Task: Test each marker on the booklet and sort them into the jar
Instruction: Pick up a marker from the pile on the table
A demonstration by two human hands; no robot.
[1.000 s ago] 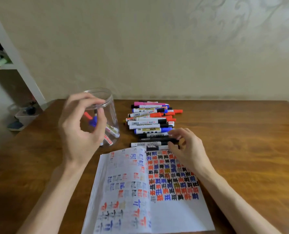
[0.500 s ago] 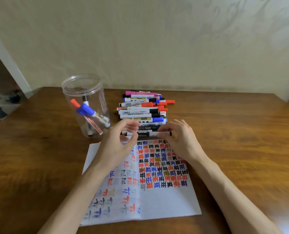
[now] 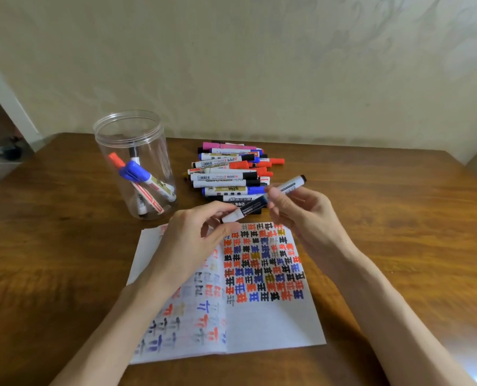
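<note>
- My left hand [image 3: 195, 240] pinches the white end of a marker [image 3: 252, 206] between thumb and fingertips.
- My right hand [image 3: 301, 215] grips the same marker further up its barrel. Its black end pokes out toward the upper right.
- The marker hangs tilted at centre frame, above the top edge of the booklet [image 3: 270, 324] and just in front of the pile of markers [image 3: 226, 176].
- Its dark middle band carries white print, too blurred to read.
- Several markers in the pile show barcodes and label text, none of it legible.
- The right page of the open booklet bears rows of a blocky character resembling 王 in red, blue and black. Fainter strokes cover the left page.
- The clear jar [image 3: 131, 129] stands at upper left on the table [image 3: 398, 218], holding a blue-capped marker [image 3: 137, 171], a red-capped marker [image 3: 116, 160] and a black-tipped one.
- Half a second ago both hands were down at the pile's near edge; now the marker is lifted clear of it.
- A second ago my left hand was up at the jar.
</note>
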